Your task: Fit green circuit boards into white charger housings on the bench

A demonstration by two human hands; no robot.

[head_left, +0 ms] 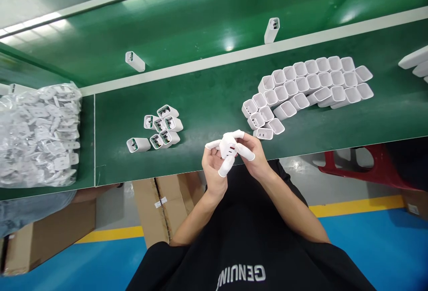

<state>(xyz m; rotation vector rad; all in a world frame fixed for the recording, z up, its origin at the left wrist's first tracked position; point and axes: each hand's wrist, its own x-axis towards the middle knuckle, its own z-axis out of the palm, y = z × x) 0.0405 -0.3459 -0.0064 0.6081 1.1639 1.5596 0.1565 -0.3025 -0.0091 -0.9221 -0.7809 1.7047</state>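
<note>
Between both hands, just past the bench's near edge, is a white charger housing [228,144] with slots showing on its upward end. My left hand [216,161] closes on it from the left, thumb in front. From the right, my right hand [252,153] grips the same piece with thumb and forefinger. White finger cots cover several fingertips. Right of the hands stand many open white housings [302,84] in tight rows, a few with slots at the bottom. To the left sits a small group of housings with green circuit boards inside [169,124].
A clear plastic bag of white parts [40,135] lies at the bench's left end. Two single housings, one left [135,61] and one right [272,30], stand beyond the pale strip. Cardboard boxes [174,206], a red stool [371,166] and another person's sleeve [36,213] are below the bench.
</note>
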